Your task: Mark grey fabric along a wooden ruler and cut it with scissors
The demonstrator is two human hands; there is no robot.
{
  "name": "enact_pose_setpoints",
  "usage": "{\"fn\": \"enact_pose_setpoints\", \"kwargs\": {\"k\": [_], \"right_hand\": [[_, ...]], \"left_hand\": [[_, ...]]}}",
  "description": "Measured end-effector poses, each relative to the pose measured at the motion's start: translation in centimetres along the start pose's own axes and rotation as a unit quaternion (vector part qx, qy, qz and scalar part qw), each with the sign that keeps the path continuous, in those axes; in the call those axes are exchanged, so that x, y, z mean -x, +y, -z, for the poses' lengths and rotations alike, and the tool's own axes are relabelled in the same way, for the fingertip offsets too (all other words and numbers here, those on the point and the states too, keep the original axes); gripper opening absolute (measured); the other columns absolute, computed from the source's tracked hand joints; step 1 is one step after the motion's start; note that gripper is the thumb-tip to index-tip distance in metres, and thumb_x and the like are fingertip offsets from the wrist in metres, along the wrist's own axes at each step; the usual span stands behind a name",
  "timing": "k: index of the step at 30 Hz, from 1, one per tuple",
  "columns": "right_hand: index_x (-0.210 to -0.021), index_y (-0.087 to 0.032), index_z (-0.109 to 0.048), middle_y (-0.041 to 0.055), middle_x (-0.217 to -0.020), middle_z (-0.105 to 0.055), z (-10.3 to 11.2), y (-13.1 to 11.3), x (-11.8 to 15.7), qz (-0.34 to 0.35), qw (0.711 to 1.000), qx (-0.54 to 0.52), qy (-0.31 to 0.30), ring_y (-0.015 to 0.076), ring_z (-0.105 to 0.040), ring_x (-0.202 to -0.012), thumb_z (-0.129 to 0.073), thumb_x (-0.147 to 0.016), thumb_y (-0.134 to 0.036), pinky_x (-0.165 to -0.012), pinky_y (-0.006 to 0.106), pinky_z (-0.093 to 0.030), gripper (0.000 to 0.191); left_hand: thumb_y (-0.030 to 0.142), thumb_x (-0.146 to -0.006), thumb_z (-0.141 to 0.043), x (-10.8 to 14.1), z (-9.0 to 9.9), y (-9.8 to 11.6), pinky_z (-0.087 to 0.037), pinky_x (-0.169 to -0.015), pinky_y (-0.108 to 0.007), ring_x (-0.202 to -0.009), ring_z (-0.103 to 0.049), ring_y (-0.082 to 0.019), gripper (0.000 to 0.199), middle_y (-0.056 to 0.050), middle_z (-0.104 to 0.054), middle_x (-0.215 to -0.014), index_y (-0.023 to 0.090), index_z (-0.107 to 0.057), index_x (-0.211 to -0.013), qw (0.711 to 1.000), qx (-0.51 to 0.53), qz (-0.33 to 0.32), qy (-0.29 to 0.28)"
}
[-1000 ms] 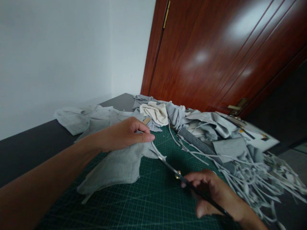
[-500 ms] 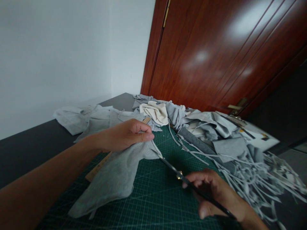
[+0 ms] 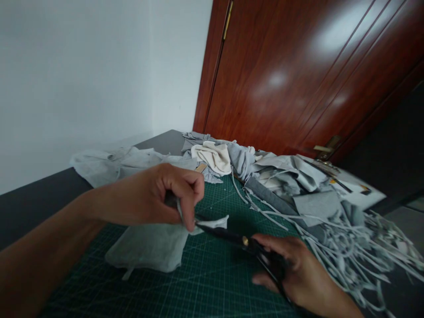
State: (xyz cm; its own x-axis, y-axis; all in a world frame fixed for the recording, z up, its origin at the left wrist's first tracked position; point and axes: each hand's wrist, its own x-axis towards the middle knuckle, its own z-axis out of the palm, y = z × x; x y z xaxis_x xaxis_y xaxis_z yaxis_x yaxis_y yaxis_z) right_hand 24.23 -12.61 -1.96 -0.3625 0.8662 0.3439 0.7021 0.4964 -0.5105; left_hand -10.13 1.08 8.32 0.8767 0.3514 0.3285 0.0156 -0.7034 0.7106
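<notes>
Between the thumb and fingers of my left hand a piece of grey fabric is pinched. Most of it hangs down over the green cutting mat, and a narrow end sticks out to the right past my fingertips. My right hand grips a pair of black scissors by the handles. Their blades point left and reach the fabric beside my left fingertips. Where exactly the blade tips end is hidden by the fingers and cloth.
Behind the mat lie heaped grey cloths and a cream cloth. Flat grey pieces rest at the left back. A tangle of thin fabric strips covers the right side. A wooden door stands behind.
My left hand has moved left and nearer, turning its fingers downward on the fabric. The scissors have followed leftward and turned, their blades now at my fingertips. The hanging fabric has shifted and bunched.
</notes>
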Motion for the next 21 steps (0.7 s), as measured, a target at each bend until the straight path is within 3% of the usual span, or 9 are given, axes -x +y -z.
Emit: {"fn": "enact_pose_setpoints", "kwargs": {"k": [4,7,11,15,21], "right_hand": [[-0.133,-0.022,-0.071,0.0025,-0.091,-0.082,-0.6,-0.1,-0.1,0.083,0.994,0.063,0.031,0.0183,-0.076,-0.070,-0.079,-0.094,-0.022,-0.063,0.025,-0.059,0.040],[-0.135,-0.022,-0.068,0.0027,-0.094,-0.083,-1.0,-0.1,-0.1,0.100,0.992,0.068,0.027,0.0184,-0.078,-0.073,-0.077,-0.094,-0.017,-0.066,0.025,-0.059,0.042],[-0.125,-0.023,-0.074,0.0003,-0.089,-0.079,-1.2,-0.2,-0.1,0.032,0.999,0.025,-0.002,0.0160,-0.070,-0.066,-0.082,-0.092,-0.024,-0.059,0.024,-0.054,0.035],[-0.114,-0.023,-0.081,-0.0017,-0.073,-0.067,-1.1,0.0,-0.1,-0.050,0.996,-0.069,-0.035,0.0145,-0.051,-0.057,-0.089,-0.087,-0.044,-0.051,0.025,-0.043,0.035],[-0.105,-0.023,-0.084,-0.0053,-0.064,-0.052,-1.6,0.9,0.3,-0.123,0.951,-0.267,-0.095,0.0116,-0.039,-0.056,-0.100,-0.068,-0.059,-0.049,0.024,-0.033,0.055]], "left_hand": [[0.007,-0.089,-0.078,0.6,0.2,0.2,-0.042,-0.061,-0.023,-0.070,-0.058,-0.011,0.028,0.003,-0.060,-0.081,0.029,-0.085,-0.073,0.999,0.022,0.016,-0.030],[0.012,-0.091,-0.079,0.7,0.5,0.0,-0.045,-0.064,-0.022,-0.071,-0.062,-0.012,0.022,0.002,-0.066,-0.083,0.028,-0.086,-0.078,0.999,0.025,0.029,-0.024],[0.016,-0.086,-0.083,0.3,0.6,-0.7,-0.050,-0.068,-0.022,-0.077,-0.071,-0.016,0.014,0.000,-0.079,-0.089,0.025,-0.086,-0.097,0.996,0.041,0.075,0.014],[0.024,-0.088,-0.081,-0.3,0.4,-1.1,-0.050,-0.066,-0.023,-0.073,-0.071,-0.016,0.005,0.000,-0.081,-0.083,0.021,-0.084,-0.090,0.995,0.024,0.083,0.055],[0.029,-0.089,-0.077,-1.5,0.5,-1.3,-0.048,-0.065,-0.024,-0.071,-0.067,-0.016,0.014,-0.002,-0.078,-0.077,0.017,-0.080,-0.082,0.995,0.010,0.089,0.051]]}}
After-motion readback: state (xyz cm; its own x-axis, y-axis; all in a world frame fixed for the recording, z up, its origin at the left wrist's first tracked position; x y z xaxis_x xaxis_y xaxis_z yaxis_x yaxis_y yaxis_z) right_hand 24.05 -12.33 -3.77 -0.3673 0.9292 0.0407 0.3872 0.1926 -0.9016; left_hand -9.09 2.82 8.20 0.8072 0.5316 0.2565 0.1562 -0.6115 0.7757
